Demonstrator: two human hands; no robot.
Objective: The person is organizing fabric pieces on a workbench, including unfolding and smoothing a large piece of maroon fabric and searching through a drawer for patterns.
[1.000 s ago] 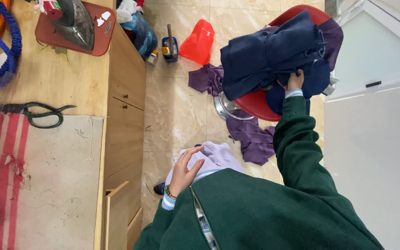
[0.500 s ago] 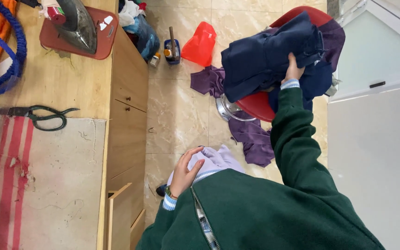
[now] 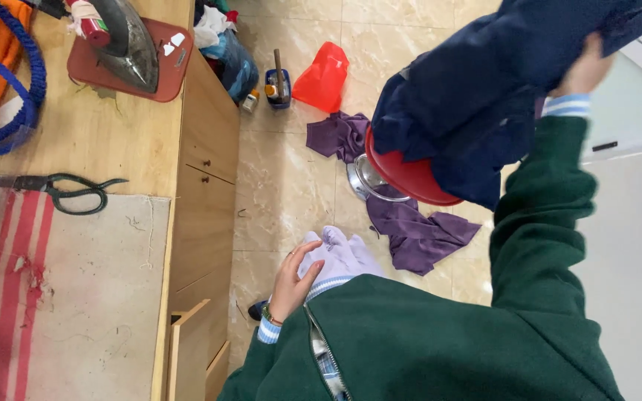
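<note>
So my right hand (image 3: pixel 585 67) has a closed grip on the navy garment (image 3: pixel 477 96) over the red stool (image 3: pixel 410 178), left hand (image 3: pixel 291 278) clutching pale lilac cloth (image 3: pixel 339 256).

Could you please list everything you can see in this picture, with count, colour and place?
Navy garment: one, dark blue, lifted above the stool.
Stool: one, red seat, on the floor under the garment.
Purple cloths: two, on the floor beside the stool.
Lilac cloth: one, pale, against the person's front.
Red bag: one, on the floor.
Iron: one, grey, on a brown-red mat on the table.
Scissors: one pair, black, on the table.
Table: one, wooden, with drawers, left.
Left hand: on the lilac cloth.
Right hand: gripping the navy garment.
</note>
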